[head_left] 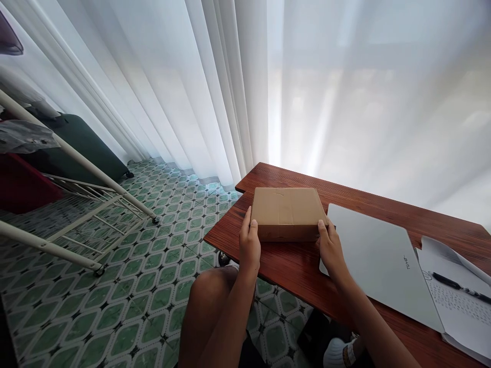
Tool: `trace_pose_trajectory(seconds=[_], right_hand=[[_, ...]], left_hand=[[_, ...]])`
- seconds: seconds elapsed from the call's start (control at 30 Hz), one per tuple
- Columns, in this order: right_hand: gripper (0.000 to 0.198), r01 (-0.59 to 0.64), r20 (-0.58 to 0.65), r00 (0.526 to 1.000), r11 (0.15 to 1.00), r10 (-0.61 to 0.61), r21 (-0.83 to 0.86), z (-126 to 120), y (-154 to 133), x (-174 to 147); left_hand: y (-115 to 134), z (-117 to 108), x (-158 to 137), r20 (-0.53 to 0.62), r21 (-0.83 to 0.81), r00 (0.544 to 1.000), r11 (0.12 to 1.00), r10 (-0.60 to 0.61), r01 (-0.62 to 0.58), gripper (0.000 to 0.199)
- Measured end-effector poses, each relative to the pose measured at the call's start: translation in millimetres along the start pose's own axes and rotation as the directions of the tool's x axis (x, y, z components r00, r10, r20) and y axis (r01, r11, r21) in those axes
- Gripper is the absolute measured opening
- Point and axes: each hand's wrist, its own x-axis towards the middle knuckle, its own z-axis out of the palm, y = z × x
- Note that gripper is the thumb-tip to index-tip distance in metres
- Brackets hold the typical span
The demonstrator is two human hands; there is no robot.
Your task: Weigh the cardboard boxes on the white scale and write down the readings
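A flat brown cardboard box (pixel 288 207) is held level at the left part of a reddish-brown wooden table (pixel 295 263). My left hand (pixel 249 243) grips its left end, thumb at the near top corner. On the opposite end, my right hand (pixel 330 246) closes around the near right corner, its thumb on the front edge. The fingers under and behind the box are partly hidden. Whether the box rests on the wood or hangs just above it, I cannot tell. Close beside my right hand lies a closed silver laptop (pixel 379 260).
Handwritten paper (pixel 456 306) with a black pen (pixel 447 280) on it lies right of the laptop. White curtains (pixel 307 87) hang behind the table. A wheeled metal rack (pixel 111 204) and a dark green suitcase (pixel 84 143) stand left on the green tiled floor (pixel 153 286).
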Motion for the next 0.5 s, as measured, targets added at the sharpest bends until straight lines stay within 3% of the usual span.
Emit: trace_pose_trajectory(seconds=[0.5], right_hand=[[0.075, 0.021, 0.034, 0.999, 0.998, -0.020, -0.052, -4.4, 2.1, 3.9]], left_hand=[[-1.0, 6.0, -4.6, -0.022, 0.081, 0.998, 0.995, 0.056, -0.054, 0.055]])
